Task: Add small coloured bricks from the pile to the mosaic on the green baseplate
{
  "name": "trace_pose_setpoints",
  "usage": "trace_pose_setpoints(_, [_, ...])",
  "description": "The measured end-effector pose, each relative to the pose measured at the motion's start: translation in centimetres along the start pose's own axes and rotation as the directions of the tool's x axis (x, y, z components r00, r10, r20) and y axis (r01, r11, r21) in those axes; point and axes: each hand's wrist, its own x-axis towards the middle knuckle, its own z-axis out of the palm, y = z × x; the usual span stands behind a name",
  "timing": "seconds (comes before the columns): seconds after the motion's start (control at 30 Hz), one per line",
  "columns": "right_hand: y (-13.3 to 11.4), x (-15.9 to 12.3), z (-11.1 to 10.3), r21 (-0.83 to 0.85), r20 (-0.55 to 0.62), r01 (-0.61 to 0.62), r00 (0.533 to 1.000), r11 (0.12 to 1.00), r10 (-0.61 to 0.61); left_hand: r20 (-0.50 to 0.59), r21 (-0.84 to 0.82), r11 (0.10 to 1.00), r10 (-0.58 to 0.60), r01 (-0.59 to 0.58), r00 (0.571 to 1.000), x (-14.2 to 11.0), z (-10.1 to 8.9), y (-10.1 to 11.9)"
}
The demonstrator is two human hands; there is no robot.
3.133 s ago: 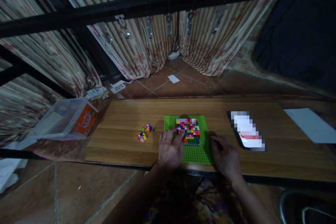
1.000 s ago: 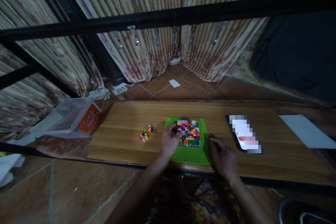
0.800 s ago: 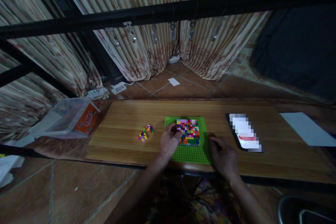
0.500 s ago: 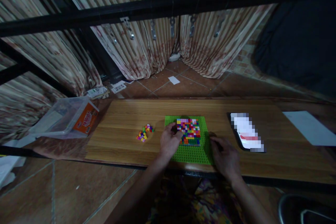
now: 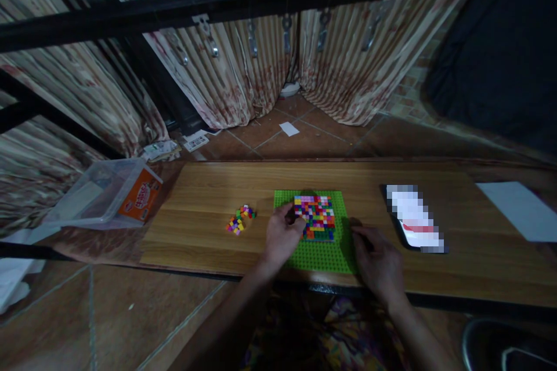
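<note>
A square block of small multicoloured toy bricks [image 5: 315, 214] sits on the upper part of a green studded baseplate [image 5: 324, 261]. My left hand [image 5: 282, 236] lies over the baseplate's left side, fingers curled and thumb touching the bricks' left edge. Whatever is between those fingers is hidden. Beside the right edge of the baseplate rests my right hand [image 5: 378, 259], its fingers bent inward with the thumb near the forefinger. I cannot make out what it holds, if anything. To the left, a small pile of loose coloured bricks [image 5: 239, 221] lies on the wooden table [image 5: 195, 185].
A phone [image 5: 415, 219] with a blurred bright screen lies right of the baseplate, and a white sheet [image 5: 516, 208] farther right. At the left stands a clear plastic box [image 5: 108, 194] with an orange label. A black bar [image 5: 261, 3] with hanging metal clips crosses above.
The view has shifted slightly, so the baseplate and phone appear a little farther right. Both hands keep nearly the same place at the baseplate.
</note>
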Motion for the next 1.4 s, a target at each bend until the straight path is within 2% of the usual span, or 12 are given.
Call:
trace_pose_setpoints(0.2, [0.1,0.0,0.0,0.008,0.004,-0.010,1.000,1.000,0.010,0.000,0.008,1.000,0.026,-0.026,1.000,-0.2,0.3,-0.4])
trace_pose_setpoints(0.43, [0.3,0.0,0.2,0.010,-0.004,-0.005,1.000,1.000,0.005,-0.018,0.013,1.000,-0.012,0.012,1.000,-0.2,0.4,-0.3])
trace_pose_setpoints(0.77, [0.3,0.0,0.3,0.020,-0.006,0.029,1.000,0.999,-0.029,-0.033,0.049,0.996,-0.066,0.068,0.997,-0.5,0.1,0.9])
trace_pose_setpoints(1.0, [0.2,0.1,0.3,0.001,-0.022,0.040,0.999,0.999,-0.040,-0.027,0.031,0.999,-0.027,0.028,0.999,-0.3,0.1,-0.4])
trace_pose_setpoints(1.4, [0.3,0.0,0.3,0.002,-0.016,0.030,0.999,1.000,-0.030,0.013,0.040,0.999,0.008,-0.008,1.000,0.1,0.2,-0.7])
